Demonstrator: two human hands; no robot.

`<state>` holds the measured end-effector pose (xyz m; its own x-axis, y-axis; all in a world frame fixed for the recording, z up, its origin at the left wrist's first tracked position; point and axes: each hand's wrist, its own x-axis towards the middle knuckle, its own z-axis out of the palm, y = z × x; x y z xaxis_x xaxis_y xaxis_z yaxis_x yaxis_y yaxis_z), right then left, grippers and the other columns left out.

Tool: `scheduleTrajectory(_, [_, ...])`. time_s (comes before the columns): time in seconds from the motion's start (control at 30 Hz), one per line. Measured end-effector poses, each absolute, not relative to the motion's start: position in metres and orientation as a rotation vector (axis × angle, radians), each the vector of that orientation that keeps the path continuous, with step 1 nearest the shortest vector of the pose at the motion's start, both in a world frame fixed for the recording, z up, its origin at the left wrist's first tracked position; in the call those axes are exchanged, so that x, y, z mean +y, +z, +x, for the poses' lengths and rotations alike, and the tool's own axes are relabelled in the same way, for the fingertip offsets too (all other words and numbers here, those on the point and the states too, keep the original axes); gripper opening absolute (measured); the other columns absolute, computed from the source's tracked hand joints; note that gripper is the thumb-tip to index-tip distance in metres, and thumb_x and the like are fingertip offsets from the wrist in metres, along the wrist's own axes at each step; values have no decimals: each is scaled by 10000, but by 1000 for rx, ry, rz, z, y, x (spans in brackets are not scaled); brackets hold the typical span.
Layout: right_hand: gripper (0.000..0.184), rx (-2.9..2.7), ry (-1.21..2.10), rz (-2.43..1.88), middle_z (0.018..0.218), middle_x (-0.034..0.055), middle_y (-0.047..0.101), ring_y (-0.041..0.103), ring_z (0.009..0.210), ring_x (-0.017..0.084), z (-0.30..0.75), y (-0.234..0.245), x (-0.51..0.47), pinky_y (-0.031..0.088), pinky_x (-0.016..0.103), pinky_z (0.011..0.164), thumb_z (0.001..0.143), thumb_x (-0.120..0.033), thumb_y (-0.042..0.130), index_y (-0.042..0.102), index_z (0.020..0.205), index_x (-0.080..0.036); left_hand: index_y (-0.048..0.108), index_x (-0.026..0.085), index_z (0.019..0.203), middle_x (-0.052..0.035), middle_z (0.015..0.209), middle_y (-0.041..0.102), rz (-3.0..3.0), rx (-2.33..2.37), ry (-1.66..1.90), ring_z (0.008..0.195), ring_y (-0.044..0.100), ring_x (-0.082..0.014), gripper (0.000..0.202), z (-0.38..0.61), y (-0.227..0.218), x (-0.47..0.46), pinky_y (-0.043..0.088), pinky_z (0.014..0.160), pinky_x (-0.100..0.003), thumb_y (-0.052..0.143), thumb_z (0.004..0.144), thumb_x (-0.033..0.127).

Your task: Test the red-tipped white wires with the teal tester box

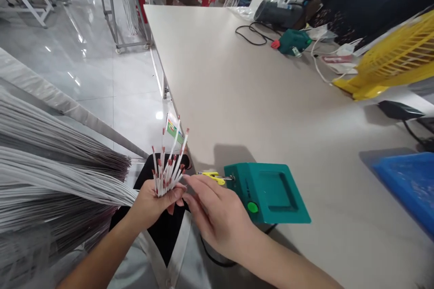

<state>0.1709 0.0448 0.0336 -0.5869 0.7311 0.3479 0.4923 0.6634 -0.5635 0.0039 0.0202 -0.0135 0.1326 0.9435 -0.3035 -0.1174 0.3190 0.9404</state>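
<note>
My left hand point(151, 205) is wrapped round a bundle of thin white wires point(167, 178), whose bare reddish copper ends fan upward at uneven heights. The rest of these wires run off to the left, in a long grey-white hank point(68, 176). Against the right side of the bundle, my right hand point(220, 214) has its thumb and index finger drawn together; whatever lies between the tips is too small to make out. Just beyond it stands a teal wire-twisting machine point(271, 192) with a green button, and a yellow-handled tool point(215, 178) shows at its left side.
A yellow fan point(396, 58) and a blue tray point(410, 185) occupy the right of the table point(257, 99). Toward the back are another teal device point(294, 42), a dark motor point(281, 12) and cables. A metal rack point(113, 13) stands on the floor at left.
</note>
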Motion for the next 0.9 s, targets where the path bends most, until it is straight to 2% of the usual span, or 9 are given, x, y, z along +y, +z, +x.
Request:
scheduleTrajectory(0.07, [169, -2282, 698, -1030, 814, 78, 639, 605, 739, 158, 163, 33, 45, 512, 255, 625, 864, -181, 423, 580, 917, -150, 632, 128, 658, -17, 533, 573, 923, 1118, 921, 419, 468, -94, 313, 4, -13, 18, 379, 393, -207, 641, 730, 433])
scheduleTrajectory(0.17, [204, -2146, 880, -1031, 613, 9, 581, 543, 606, 113, 153, 30, 48, 447, 215, 567, 857, -154, 426, 573, 716, -173, 615, 127, 601, -25, 535, 574, 932, 1110, 872, 429, 472, -94, 334, 1, -12, 15, 391, 408, -211, 626, 747, 427])
scheduleTrajectory(0.3, [236, -1944, 1002, -1070, 589, 4, 564, 515, 565, 100, 145, 23, 50, 414, 209, 531, 838, -194, 466, 566, 626, -167, 682, 128, 694, -32, 538, 586, 950, 1141, 936, 525, 565, -149, 308, -6, -7, 11, 467, 524, -260, 604, 772, 415])
scheduleTrajectory(0.43, [216, -1853, 1073, -1064, 614, 9, 555, 505, 561, 99, 142, 17, 48, 409, 207, 509, 835, -244, 481, 569, 654, -166, 703, 139, 851, -78, 755, 680, 806, 1267, 1164, 697, 611, -180, 287, -10, -11, 7, 489, 668, -285, 585, 797, 394])
scheduleTrajectory(0.53, [196, -1906, 1043, -1043, 627, 11, 549, 500, 571, 104, 141, 14, 46, 412, 214, 523, 837, -242, 471, 547, 673, -168, 689, 173, 904, -52, 840, 678, 686, 1442, 1381, 609, 545, -114, 248, -8, -13, 5, 453, 578, -226, 581, 807, 374])
scheduleTrajectory(0.63, [193, -1969, 1008, -1030, 679, 28, 569, 528, 626, 121, 139, 11, 45, 429, 227, 561, 856, -244, 436, 535, 709, -169, 675, 189, 992, -5, 672, 629, 784, 1452, 1291, 505, 456, -88, 281, -2, -8, 2, 396, 481, -202, 595, 794, 371])
scheduleTrajectory(0.73, [226, -2005, 1061, -1001, 723, 38, 577, 545, 670, 126, 138, 8, 45, 449, 232, 595, 888, -236, 378, 544, 750, -168, 695, 146, 954, 30, 480, 499, 882, 1473, 1187, 462, 422, -95, 318, 5, 0, 1, 378, 449, -204, 631, 752, 382])
scheduleTrajectory(0.8, [229, -1990, 1108, -953, 761, 42, 587, 555, 706, 123, 139, 6, 46, 460, 232, 629, 898, -215, 362, 565, 805, -166, 701, 130, 908, 35, 456, 478, 881, 1509, 1203, 431, 394, -88, 312, 7, 3, 2, 373, 430, -204, 644, 732, 381])
scheduleTrajectory(0.9, [187, -1892, 1109, -962, 800, 45, 606, 567, 733, 123, 140, 4, 47, 467, 240, 659, 884, -209, 411, 593, 871, -167, 688, 134, 894, 20, 500, 544, 845, 1498, 1211, 413, 418, -88, 295, 6, 4, 4, 402, 431, -209, 645, 723, 371])
